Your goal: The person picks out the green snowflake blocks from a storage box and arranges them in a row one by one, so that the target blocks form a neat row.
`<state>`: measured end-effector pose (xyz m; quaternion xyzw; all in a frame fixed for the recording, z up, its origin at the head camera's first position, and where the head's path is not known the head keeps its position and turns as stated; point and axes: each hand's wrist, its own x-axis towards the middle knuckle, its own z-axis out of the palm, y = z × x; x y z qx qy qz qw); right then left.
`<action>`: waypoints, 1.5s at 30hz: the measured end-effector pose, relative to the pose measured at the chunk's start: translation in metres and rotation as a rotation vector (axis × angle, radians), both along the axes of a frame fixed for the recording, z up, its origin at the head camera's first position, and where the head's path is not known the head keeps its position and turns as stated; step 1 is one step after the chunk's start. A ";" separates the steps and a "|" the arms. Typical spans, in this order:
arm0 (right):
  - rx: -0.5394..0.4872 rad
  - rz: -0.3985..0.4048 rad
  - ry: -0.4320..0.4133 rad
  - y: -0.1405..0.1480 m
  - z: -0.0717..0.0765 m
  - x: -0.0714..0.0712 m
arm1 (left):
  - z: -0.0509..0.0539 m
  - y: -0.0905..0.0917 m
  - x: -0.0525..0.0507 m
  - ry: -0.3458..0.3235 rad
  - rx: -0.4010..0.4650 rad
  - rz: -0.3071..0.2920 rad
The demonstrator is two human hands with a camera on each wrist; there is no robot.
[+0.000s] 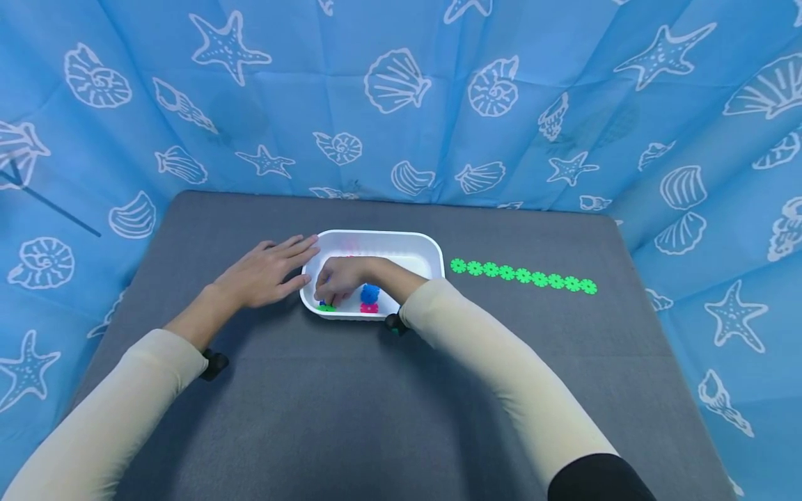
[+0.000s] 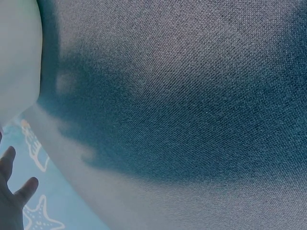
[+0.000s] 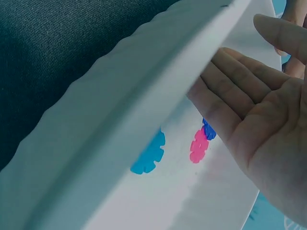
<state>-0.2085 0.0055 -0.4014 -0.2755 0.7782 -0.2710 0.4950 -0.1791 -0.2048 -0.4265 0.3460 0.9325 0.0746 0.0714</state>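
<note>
A white plastic tray (image 1: pixel 383 232) stands on the grey table. My left hand (image 1: pixel 266 273) is at its left end, fingers extended, with fingertips at the rim; the left wrist view catches only part of this hand (image 2: pixel 10 189). My right hand (image 1: pixel 343 275) reaches down inside the tray's left part. In the right wrist view its fingers look nearly straight and the thumb stands apart; the tray wall (image 3: pixel 120 120) hides the fingertips. Near it lie a blue snowflake disc (image 1: pixel 370 294), a pink one (image 1: pixel 369 308) and a green one (image 1: pixel 326 307).
To the right of the tray, a row of several green snowflake discs (image 1: pixel 523 275) runs across the table (image 1: pixel 351 410). A blue curtain (image 1: pixel 438 132) with white shells and starfish hangs behind and at both sides.
</note>
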 end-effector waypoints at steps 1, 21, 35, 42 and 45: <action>0.002 0.000 -0.008 0.000 0.000 0.001 | 0.000 0.000 0.000 0.003 0.001 -0.001; 0.047 0.058 -0.075 0.004 0.008 0.005 | 0.001 0.000 0.002 0.002 0.006 0.000; 0.036 0.084 -0.128 0.016 0.013 0.000 | 0.002 0.001 0.002 0.005 0.000 0.009; 0.038 0.075 -0.093 0.018 0.017 0.001 | 0.002 0.001 0.001 0.001 -0.008 0.018; 0.033 0.068 -0.085 0.019 0.016 0.001 | 0.001 0.002 0.001 0.002 -0.008 0.017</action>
